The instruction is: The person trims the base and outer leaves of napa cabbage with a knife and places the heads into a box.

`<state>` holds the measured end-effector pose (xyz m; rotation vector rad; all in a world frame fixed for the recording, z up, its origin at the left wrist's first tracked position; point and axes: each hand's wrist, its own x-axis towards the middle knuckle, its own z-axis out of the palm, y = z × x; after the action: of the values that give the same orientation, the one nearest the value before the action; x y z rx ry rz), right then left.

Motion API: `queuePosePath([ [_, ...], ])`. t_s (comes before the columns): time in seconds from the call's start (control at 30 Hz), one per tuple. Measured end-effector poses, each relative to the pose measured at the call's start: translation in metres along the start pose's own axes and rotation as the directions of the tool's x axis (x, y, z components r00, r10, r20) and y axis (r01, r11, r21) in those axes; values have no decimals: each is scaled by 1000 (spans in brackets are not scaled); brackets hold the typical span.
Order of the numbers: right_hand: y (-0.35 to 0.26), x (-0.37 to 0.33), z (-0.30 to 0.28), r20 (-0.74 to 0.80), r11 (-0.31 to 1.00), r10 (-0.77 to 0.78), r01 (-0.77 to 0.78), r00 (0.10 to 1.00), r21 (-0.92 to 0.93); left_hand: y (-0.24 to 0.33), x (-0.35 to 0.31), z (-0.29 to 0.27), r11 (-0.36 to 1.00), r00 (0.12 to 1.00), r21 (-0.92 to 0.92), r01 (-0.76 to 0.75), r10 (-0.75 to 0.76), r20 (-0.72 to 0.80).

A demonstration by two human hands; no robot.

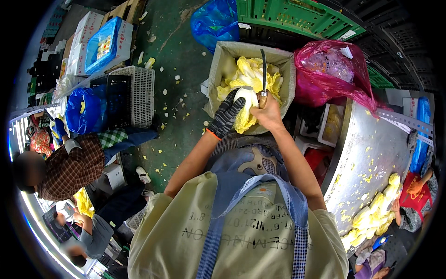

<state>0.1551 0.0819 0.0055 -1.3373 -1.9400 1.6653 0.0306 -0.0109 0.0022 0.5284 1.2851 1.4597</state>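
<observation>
My left hand (pixel 226 114), in a dark striped knit glove with an orange cuff, is closed around a napa cabbage (pixel 246 108) with a white base and yellow leaves. Close beside it, my bare right hand (pixel 269 114) grips the wooden handle of a curved knife (pixel 264 74). The dark blade points away from me. Both hands are over the near part of a bin lined with a pale sack (pixel 289 63). Loose yellow cabbage leaves (pixel 248 72) are heaped inside the bin.
A pink plastic bag (pixel 320 69) stands right of the bin, a blue bag (pixel 214 25) behind it. On the right, a metal table (pixel 367 153) bears a pile of cabbages (pixel 371 216). White and black crates (pixel 141 95) stand left across the littered green floor. Other people work on both sides.
</observation>
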Motion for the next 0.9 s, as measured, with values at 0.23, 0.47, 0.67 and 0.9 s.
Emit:
queuePosePath([
  [0.23,4,-4,-22,162,767,32,-128,986,629,6,4,-12,543,936,-764,347,-248,249],
  [0.47,9,7,-39,-23,994,-50,52,998,100,-2,-5,-39,647,954,-710,278,-275,122],
  [0.67,-5,3,-17,249,945,-32,-51,968,322,-12,10,-33,709,960,-660,248,-272,69],
  [0.9,10,1,-4,358,870,-63,-125,932,477,-19,11,-32,850,978,-486,203,-199,60],
])
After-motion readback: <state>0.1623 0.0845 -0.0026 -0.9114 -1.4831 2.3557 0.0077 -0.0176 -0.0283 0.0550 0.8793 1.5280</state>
